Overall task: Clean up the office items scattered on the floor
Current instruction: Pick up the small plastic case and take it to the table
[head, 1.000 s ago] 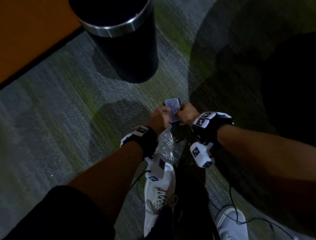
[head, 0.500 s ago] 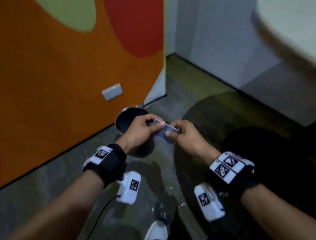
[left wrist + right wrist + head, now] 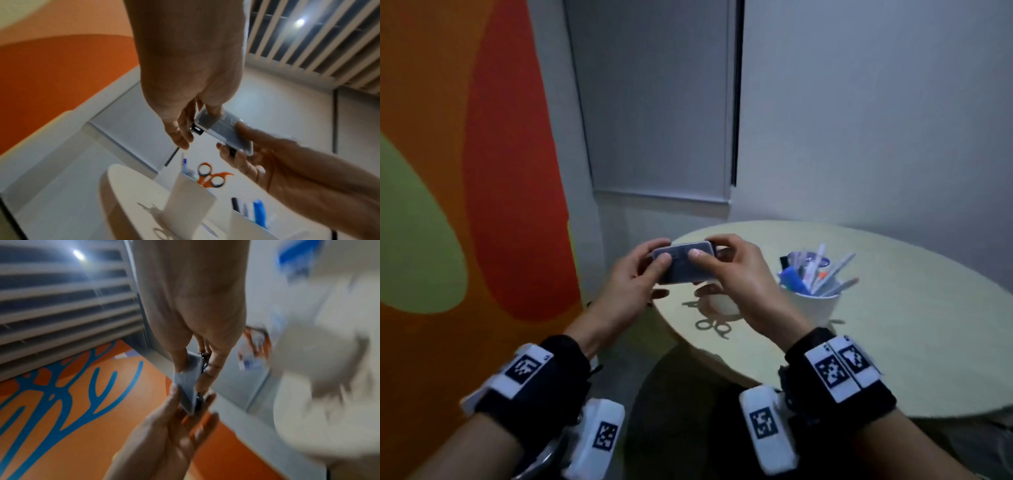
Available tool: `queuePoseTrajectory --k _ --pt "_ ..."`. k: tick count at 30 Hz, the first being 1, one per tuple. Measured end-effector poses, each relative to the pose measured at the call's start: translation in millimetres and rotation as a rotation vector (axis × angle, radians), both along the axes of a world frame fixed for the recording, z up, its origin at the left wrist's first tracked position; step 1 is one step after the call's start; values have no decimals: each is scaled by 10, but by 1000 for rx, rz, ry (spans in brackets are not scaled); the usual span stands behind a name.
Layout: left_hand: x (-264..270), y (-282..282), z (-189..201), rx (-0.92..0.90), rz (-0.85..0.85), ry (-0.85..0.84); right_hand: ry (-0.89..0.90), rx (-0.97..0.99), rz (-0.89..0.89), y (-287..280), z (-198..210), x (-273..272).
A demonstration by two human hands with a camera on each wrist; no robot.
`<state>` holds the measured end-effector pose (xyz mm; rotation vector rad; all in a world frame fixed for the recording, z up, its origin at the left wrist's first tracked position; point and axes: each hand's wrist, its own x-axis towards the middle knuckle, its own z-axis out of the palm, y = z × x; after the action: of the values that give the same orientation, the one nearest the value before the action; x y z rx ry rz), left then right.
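A small clear flat plastic box (image 3: 683, 262) with dark contents is held level in front of me, above the near left edge of a round pale table (image 3: 893, 342). My left hand (image 3: 650, 267) pinches its left end, thumb on top and fingers beneath. My right hand (image 3: 709, 257) pinches the right end in the same way. The left wrist view shows the box (image 3: 224, 129) between both hands, above the cups. In the blurred right wrist view the box (image 3: 188, 382) is seen edge on between the two hands.
A white cup (image 3: 813, 301) full of pens and markers stands on the table right of my hands. A second white cup (image 3: 191, 199) holds orange scissors (image 3: 207, 177). An orange wall (image 3: 465, 205) rises at left, with a grey roller blind (image 3: 654, 102) straight ahead.
My hands have lifted the box from the carpet by the black bin up to table height. My view has swung from the floor to the table and wall.
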<state>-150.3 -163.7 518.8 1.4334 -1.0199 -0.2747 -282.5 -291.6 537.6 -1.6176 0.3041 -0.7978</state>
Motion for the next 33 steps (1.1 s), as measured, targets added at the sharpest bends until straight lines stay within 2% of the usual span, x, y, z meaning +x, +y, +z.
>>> queuePoseTrajectory --k 3,6,10,12,15,21,24,29,33 --pt "-266 -325 90 58 -62 -191 -11 -126 -118 -343 359 -346" --pt "-394 -601 92 205 41 -460 45 -231 -221 -728 654 -576" --pt "-482 -806 49 343 93 -649 209 -335 -257 -1174 838 -650" --pt "-465 -877 -20 421 101 -701 310 -393 -246 -1296 831 -559" --pt "-393 -949 -126 500 117 -660 414 -513 -235 -1346 802 -359" --pt "-266 -996 -166 466 151 -668 547 -701 -227 -1330 809 25" --pt "-172 -1015 -155 406 228 -756 621 -753 -200 -1356 879 82" --pt "-168 -1052 -62 328 259 -1009 681 -740 -153 -1487 1096 -205" --pt "-466 -1216 23 224 128 -1152 722 -751 -155 -1653 1300 -664"
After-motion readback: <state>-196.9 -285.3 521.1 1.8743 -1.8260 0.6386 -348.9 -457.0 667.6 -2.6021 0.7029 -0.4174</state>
